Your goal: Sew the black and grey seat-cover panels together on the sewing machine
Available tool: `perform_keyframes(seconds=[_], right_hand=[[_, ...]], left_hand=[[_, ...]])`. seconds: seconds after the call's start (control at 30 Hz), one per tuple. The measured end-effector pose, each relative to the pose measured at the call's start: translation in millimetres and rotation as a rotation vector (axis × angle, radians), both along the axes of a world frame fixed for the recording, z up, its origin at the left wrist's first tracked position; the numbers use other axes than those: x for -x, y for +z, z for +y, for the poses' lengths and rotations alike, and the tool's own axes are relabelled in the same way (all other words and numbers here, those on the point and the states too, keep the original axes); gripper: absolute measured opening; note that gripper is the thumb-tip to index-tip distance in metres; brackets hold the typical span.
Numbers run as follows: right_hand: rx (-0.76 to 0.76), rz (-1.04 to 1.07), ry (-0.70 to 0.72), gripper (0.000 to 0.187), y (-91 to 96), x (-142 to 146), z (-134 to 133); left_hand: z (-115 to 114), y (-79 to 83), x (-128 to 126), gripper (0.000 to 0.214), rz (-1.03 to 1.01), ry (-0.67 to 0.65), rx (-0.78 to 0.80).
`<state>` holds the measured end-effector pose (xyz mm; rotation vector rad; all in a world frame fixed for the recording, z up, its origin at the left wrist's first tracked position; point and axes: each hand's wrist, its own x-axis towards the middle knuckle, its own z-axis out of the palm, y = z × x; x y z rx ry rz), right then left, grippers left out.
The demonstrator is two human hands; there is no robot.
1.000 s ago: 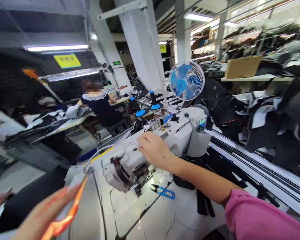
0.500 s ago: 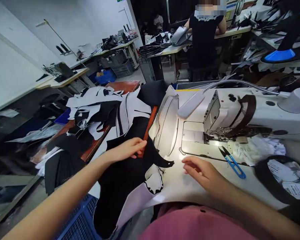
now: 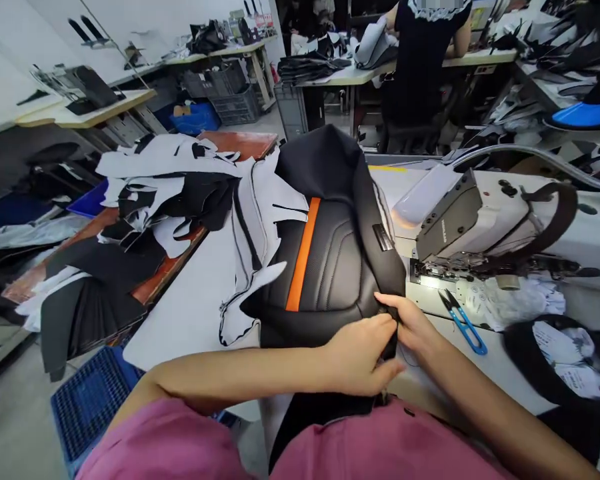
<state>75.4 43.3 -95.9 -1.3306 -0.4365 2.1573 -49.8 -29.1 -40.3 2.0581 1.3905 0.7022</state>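
A black padded cover (image 3: 337, 267) with an orange stripe (image 3: 303, 257) lies on the white table in front of me. My left hand (image 3: 357, 355) is closed on its near edge. My right hand (image 3: 414, 323) pinches the same edge just to the right, touching the left hand. The white sewing machine (image 3: 485, 223) stands right of the cover. Blue thread snips (image 3: 461, 321) lie on the table near my right hand.
A pile of black and white cut pieces (image 3: 180, 193) covers the table's left side and a brown side table (image 3: 240, 143). A blue crate (image 3: 87, 400) sits on the floor at lower left. A person in black (image 3: 423, 57) works at a far table.
The black cover has been turned face up and drawn towards me. Both hands have come together on its near edge; earlier they lay apart and open on the fabric and table.
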Motion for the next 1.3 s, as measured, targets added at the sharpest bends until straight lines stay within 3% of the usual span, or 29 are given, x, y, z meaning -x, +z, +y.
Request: perform_keyframes(seconds=[0.07, 0.17, 0.27, 0.33, 0.6, 0.9, 1.3], right_hand=[[0.014, 0.047, -0.068, 0.005, -8.3, 2.2, -1.7], [-0.027, 0.136, -0.167, 0.019, -8.5, 15.9, -5.2], [-0.055, 0.212, -0.197, 0.030, -4.4, 32.6, -5.5], [-0.094, 0.233, -0.201, 0.032, -3.4, 40.8, -4.5], [-0.076, 0.228, -0.117, 0.042, -7.7, 52.3, -1.3], [0.068, 0.405, -0.159, 0.028, -9.8, 53.4, 1.8], [0.003, 0.356, -0.147, 0.025, -14.4, 49.5, 0.2]], left_hand=[[11.7, -5.4, 11.1, 0.020, -0.024, 0.084, -0.106], [30.7, -29.3, 33.7, 0.033, 0.004, 0.336, -0.240], [37.4, -55.1, 45.7, 0.043, 0.096, 0.322, -0.229], [36.1, -63.2, 47.0, 0.046, 0.115, 0.315, -0.201], [34.8, -58.4, 49.1, 0.050, 0.042, 0.327, -0.158], [34.7, -58.5, 50.8, 0.049, -0.007, 0.309, -0.137], [35.3, -57.8, 50.3, 0.049, -0.003, 0.318, -0.134]])
